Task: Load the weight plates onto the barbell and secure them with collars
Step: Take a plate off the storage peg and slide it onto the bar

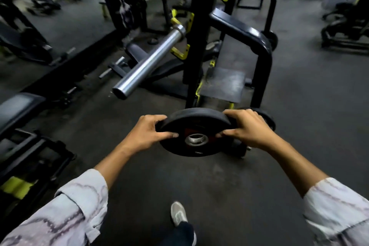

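I hold a round black weight plate with a red inner ring and a steel hub, at waist height in front of me. My left hand grips its left rim and my right hand grips its right rim. The plate tilts with its face toward me. The bare steel sleeve of the barbell points toward me from the rack, its end up and to the left of the plate, a gap apart. No collar shows.
The black rack upright with yellow hooks stands right of the sleeve. A black rail frame and foot platform lie beyond the plate. Another plate rests behind my right hand. A bench pad is at left. My shoe is below.
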